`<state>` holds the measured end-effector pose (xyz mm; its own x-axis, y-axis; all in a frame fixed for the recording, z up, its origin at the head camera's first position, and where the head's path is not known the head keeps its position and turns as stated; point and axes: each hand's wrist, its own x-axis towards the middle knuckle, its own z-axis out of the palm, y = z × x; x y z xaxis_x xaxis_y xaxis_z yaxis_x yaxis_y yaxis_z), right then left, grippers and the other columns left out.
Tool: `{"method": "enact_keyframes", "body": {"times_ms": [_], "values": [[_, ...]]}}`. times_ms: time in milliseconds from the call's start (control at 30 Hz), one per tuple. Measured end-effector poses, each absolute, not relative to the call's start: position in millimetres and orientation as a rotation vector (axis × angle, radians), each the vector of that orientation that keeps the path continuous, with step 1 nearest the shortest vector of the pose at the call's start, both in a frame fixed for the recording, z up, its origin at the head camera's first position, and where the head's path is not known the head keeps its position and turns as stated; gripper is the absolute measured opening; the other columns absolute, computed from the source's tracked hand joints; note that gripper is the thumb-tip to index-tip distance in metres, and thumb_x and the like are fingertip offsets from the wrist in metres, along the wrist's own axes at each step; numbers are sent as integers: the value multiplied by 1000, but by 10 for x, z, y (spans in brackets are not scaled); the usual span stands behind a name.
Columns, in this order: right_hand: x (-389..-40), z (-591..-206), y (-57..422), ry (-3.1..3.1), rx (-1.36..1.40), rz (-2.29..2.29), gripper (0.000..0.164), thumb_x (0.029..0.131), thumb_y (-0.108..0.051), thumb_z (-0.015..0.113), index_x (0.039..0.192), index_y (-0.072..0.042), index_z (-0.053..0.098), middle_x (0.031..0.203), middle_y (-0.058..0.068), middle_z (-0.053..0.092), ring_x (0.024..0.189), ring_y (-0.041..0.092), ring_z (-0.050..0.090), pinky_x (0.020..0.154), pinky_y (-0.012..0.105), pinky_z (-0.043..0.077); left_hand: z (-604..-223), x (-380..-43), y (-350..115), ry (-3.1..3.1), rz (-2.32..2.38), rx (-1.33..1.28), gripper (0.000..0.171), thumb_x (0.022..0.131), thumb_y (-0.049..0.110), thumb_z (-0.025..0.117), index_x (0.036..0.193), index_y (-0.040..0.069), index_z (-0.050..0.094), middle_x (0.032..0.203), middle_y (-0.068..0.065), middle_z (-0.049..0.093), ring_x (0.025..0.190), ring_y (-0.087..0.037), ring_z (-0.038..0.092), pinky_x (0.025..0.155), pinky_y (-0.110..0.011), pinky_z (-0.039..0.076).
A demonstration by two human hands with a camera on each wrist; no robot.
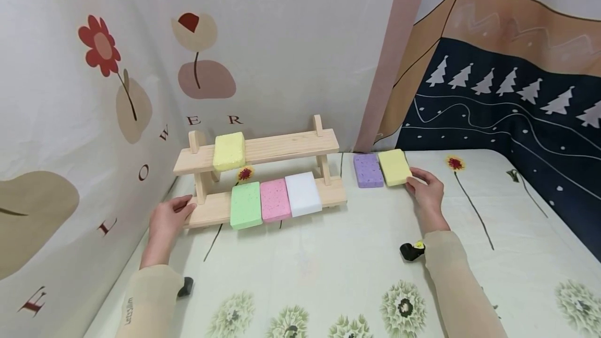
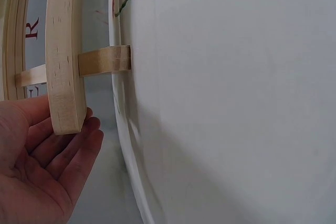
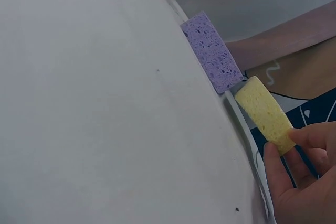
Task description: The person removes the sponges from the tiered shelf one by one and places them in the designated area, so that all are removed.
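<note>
My left hand holds the left end of the lower plank of a two-tier wooden rack; in the left wrist view its fingers reach around the plank's end. At the right, my right hand pinches a yellow sponge by its near right corner. In the right wrist view this sponge is raised off the cloth, between thumb and fingers. Just left of it lies a purple sponge.
Green, pink and white sponges lean side by side on the lower tier. Another yellow sponge sits on the upper tier, towards its left. Printed curtains hang behind the cloth-covered table.
</note>
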<state>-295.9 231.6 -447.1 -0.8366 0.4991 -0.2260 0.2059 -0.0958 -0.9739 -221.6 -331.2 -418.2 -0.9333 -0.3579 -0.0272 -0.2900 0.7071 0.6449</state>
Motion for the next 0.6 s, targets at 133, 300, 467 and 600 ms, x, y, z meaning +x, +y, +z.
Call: {"method": "enact_keyframes", "body": {"times_ms": [133,300,467,600], "values": [[-2967,-4495,2320,-1956,-783,2040,40,94,1,62,133,-8,63,106,-9,55,93,1,61,82,11,55,-4182,-2217,-3309,-2813,-1045,540,44,102,22,58,141,1,54,138,-26,58,128,-42,54,99,-51,49],[-2972,-4524,2324,-1978,-794,2031,40,94,1,62,133,-8,62,109,-7,57,94,1,62,81,10,55,-4183,-2218,-3306,-2816,-1058,559,45,102,22,59,141,1,54,139,-26,57,127,-42,54,98,-50,50],[-2991,-4552,2325,-2016,-823,1999,41,94,0,62,134,-10,62,114,-5,58,106,8,62,84,11,54,-4186,-2222,-3314,-2810,-1051,542,45,102,22,58,141,0,53,140,-26,57,129,-42,53,101,-52,48],[-3014,-4570,2322,-2041,-830,1974,41,94,0,62,134,-10,63,117,-3,58,111,11,62,87,14,55,-4187,-2216,-3323,-2807,-1040,527,45,102,22,58,141,0,54,139,-27,57,129,-43,53,102,-53,47]]}}
